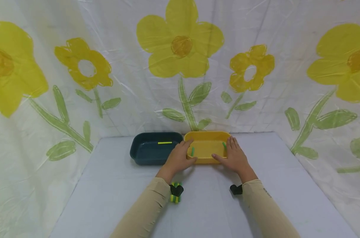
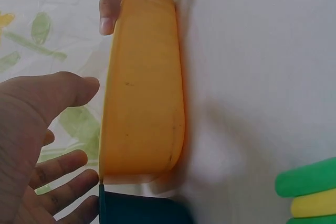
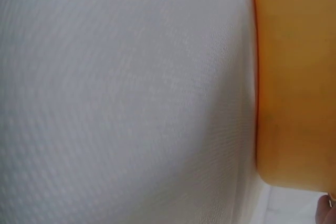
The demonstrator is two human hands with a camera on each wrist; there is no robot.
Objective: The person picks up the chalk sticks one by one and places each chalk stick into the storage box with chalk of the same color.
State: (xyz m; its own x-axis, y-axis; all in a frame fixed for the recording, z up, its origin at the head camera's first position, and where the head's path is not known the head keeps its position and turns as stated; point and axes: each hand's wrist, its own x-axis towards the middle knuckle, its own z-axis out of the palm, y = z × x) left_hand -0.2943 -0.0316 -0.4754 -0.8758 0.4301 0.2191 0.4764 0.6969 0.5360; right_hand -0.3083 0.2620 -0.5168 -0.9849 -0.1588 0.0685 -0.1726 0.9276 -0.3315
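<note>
Sleeves (image 1: 144, 211): nearer than dark tray (image 1: 142, 162) | yellow tray (image 1: 206, 161): just right of dark tray | left hand (image 1: 179, 157): dark-tray end, fingers loosely spread | right hand (image 1: 235, 157): far end, fingers straight; neither grips | best: press both ends evenly

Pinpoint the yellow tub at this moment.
In the head view, the yellow tub sits just right of the dark teal tub, near the far edge of the white-covered table, between the left hand and the right hand.

Curtained-off tabletop workspace, flower-print drapes (image 1: 132, 99) on three sides, white-covered table (image 1: 209, 208)
</note>
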